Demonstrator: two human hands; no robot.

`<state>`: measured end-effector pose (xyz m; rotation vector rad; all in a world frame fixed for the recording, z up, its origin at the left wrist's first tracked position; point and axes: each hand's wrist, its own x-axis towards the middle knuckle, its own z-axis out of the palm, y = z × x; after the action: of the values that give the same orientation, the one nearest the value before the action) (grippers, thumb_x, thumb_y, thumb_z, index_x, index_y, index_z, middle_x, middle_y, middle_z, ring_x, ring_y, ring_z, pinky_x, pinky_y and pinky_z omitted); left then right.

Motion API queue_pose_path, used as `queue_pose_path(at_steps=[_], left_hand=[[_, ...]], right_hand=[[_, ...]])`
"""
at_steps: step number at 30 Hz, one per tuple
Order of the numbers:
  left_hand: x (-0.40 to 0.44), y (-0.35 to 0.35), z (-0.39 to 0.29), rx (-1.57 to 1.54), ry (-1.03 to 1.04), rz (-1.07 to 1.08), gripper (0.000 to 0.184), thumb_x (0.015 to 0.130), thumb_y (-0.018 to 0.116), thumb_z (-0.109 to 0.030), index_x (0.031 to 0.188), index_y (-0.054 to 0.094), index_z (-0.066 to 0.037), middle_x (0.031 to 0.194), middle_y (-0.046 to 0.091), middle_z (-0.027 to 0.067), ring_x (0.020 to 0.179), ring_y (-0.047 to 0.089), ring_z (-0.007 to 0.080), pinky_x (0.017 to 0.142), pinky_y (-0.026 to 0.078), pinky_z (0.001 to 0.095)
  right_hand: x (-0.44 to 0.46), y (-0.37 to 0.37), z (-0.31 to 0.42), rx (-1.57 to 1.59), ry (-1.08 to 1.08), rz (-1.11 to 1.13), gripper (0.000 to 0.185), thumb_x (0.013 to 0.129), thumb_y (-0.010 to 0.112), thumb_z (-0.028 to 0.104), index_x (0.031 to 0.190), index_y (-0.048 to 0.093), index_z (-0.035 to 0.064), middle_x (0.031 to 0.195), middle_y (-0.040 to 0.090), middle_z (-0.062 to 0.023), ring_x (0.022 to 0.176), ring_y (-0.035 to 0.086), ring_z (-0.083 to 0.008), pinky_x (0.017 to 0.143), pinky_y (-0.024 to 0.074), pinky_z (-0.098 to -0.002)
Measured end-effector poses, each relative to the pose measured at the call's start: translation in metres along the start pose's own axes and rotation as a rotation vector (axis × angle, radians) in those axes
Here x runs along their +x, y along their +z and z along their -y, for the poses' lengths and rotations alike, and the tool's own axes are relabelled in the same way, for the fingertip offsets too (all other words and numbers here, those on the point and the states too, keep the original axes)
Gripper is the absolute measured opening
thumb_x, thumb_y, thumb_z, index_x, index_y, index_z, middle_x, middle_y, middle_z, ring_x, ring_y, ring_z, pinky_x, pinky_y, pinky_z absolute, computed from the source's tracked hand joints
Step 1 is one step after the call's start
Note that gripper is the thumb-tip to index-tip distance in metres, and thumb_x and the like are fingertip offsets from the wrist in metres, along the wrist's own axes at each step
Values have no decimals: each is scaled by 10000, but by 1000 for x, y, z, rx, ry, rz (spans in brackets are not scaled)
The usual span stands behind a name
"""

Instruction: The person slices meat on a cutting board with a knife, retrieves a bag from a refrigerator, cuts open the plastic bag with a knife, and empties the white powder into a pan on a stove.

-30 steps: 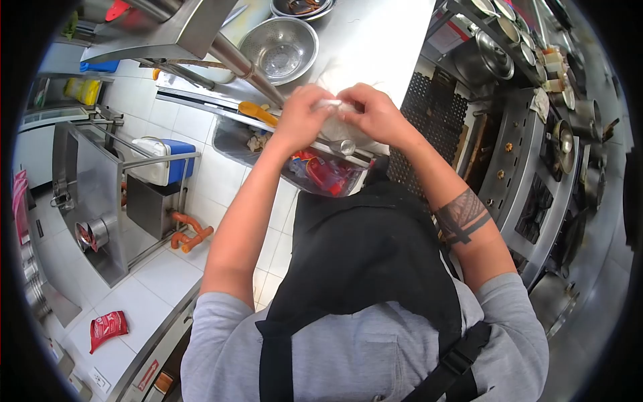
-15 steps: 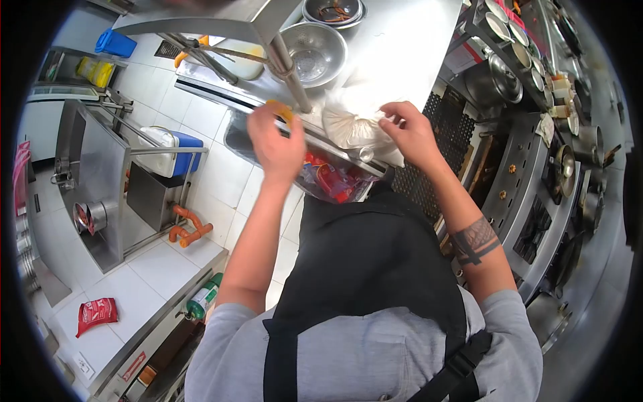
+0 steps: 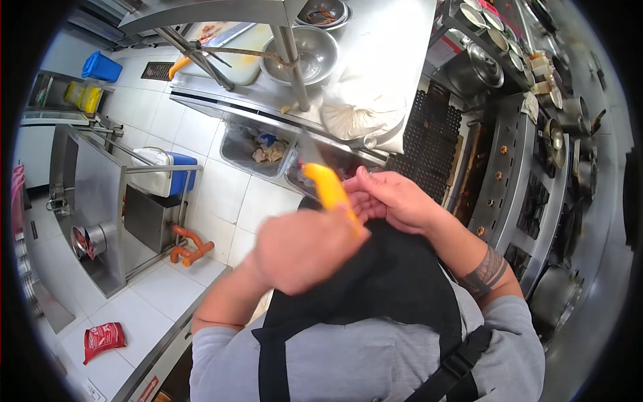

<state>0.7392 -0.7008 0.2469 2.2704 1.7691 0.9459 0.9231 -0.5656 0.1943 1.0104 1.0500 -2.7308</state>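
Observation:
My left hand [image 3: 301, 248] is wrapped round the yellow handle [image 3: 326, 186] of a knife, in front of my apron. A blurred grey blade seems to extend from the handle toward the counter. Close beside the handle is my right hand [image 3: 398, 201], palm turned up, its fingers loosely bent and apart; whether they touch the handle I cannot tell. Beyond both hands, a white bag [image 3: 362, 110] with a gathered, pleated side sits at the counter's near corner.
On the steel counter [image 3: 385, 33] stand metal bowls [image 3: 308, 57] and a white cutting board [image 3: 241, 67], behind a shelf post [image 3: 289, 63]. Below its edge are bins [image 3: 231, 157] holding waste. A stove [image 3: 499, 174] is on the right; a red packet [image 3: 104, 340] lies at lower left.
Both hands have drawn back from the counter edge toward my body and come together. My right hand has left the white bag's side. The yellow handle now shows more fully.

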Motion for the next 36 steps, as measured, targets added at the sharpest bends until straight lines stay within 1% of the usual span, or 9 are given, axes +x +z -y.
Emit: queue_pose_path(at_steps=[1,7,10,12,16,18,23,33,36], left_hand=[[-4,13,-2,-97,293,-282,391,769,917,-279,1004,698,-57,946,753,123,654,703,210,536,555,324],[28,36,-10,-386,664,-114,322,847,714,-107,1158,690,-29,1133,724,163,888,724,229,753,597,314],[36,62,27,-250,277,-128,271,851,694,-33,1122,698,-26,981,697,146,846,690,291,725,565,383],[50,113,85,-311,-81,-209,296,864,642,19,1151,695,-31,1054,707,156,927,681,341,836,550,424],[80,165,153,-190,-97,-184,287,859,695,-42,1146,704,-52,1152,696,111,1163,601,330,1013,472,462],[85,170,160,12,-114,55,266,845,740,-102,1109,716,-79,1143,687,93,1188,574,316,1031,439,456],[89,181,169,-1,-203,209,185,886,722,-147,1063,730,-92,1106,686,99,1190,570,317,1035,410,459],[85,188,167,-568,-626,157,248,968,654,-214,1111,724,-25,1079,709,174,1077,643,356,971,491,416],[88,180,159,-376,-382,-30,245,976,676,-211,1121,738,-23,1075,726,159,1032,677,284,941,504,371]], right_hand=[[-8,13,3,90,13,13,492,1122,454,402,1295,615,-30,1070,725,-144,932,706,-190,836,578,-309],[-57,6,18,233,-125,-131,280,1022,598,160,1247,568,-4,999,710,-176,816,727,-225,748,602,-334],[-79,-22,25,-35,-205,-286,365,981,628,57,1329,538,-7,1058,729,-137,737,707,-153,575,574,-260],[-84,-41,18,-312,-206,-461,455,1013,629,117,1446,526,19,993,703,-62,703,626,-88,601,522,-228],[-76,-80,-25,-577,-251,-678,485,1056,605,192,1518,516,76,915,631,6,701,526,-45,632,468,-212],[-75,-91,-39,-634,-291,-685,453,1085,567,234,1519,536,108,868,558,42,728,484,-28,662,445,-215],[-80,-107,-40,-162,-158,-524,416,1118,490,315,1440,548,60,858,609,-5,645,532,-63,552,453,-220],[-82,-148,-43,70,-140,-270,370,1120,465,328,1328,523,28,792,683,-134,510,595,-143,443,482,-257],[-82,-148,-38,23,-121,-269,381,1120,469,330,1333,529,19,790,692,-130,504,591,-131,445,483,-245]])
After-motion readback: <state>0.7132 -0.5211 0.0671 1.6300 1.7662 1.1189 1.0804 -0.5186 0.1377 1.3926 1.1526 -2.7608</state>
